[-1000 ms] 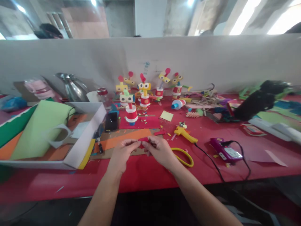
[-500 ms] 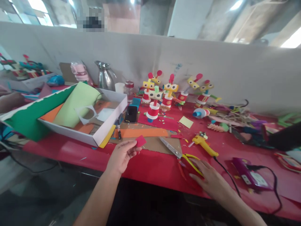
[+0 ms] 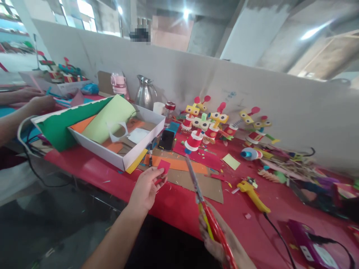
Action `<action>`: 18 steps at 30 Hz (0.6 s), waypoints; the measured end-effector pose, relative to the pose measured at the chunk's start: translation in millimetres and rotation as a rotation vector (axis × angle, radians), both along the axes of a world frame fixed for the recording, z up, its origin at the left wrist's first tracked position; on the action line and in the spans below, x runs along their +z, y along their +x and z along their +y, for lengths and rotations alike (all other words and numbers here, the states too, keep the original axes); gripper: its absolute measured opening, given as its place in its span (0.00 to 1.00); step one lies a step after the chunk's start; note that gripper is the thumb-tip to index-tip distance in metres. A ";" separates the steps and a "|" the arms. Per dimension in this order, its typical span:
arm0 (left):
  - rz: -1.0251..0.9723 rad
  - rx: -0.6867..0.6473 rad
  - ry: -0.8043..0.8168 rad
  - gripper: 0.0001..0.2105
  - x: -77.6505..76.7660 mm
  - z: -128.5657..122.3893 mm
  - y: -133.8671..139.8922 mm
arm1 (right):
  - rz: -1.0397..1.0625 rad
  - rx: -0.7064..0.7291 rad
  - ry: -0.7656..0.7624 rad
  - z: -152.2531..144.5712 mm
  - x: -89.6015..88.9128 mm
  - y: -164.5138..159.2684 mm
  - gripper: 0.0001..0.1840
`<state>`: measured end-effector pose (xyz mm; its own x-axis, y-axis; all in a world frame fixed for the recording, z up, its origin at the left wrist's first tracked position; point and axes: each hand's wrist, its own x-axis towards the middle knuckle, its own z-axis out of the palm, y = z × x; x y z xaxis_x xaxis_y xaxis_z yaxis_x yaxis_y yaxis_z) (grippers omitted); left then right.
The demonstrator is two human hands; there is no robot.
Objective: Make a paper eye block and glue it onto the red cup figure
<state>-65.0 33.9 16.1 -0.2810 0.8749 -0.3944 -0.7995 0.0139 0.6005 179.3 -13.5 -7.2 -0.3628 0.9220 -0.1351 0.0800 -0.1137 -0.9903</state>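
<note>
A small red piece of paper is pinched between the thumb and fingers of my left hand, over the table's front part. My right hand grips scissors by their red and yellow handles. The blades look closed and point up and away, toward the orange strip. Under the blade tips that strip lies on a brown cardboard sheet. Paper and scissors are apart.
A white box with coloured sheets stands at left, beside a black phone. Paper-cup figures stand along the back. At right lie a yellow glue gun and a purple device. A co-worker's hands show at far left.
My right hand has taken up the scissors from the table and turned them upright, nearer my left hand. My left hand still pinches the red paper. The view has swung left.
</note>
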 end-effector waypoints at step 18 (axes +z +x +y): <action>0.000 0.065 0.118 0.14 15.5 7.0 3.4 | 0.190 0.098 -0.241 18.9 16.6 -85.4 0.30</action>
<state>-61.5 40.9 31.6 -0.3384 0.8952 -0.2900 -0.7966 -0.1084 0.5948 93.9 5.4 9.5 -0.4881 0.8312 -0.2662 -0.0819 -0.3473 -0.9342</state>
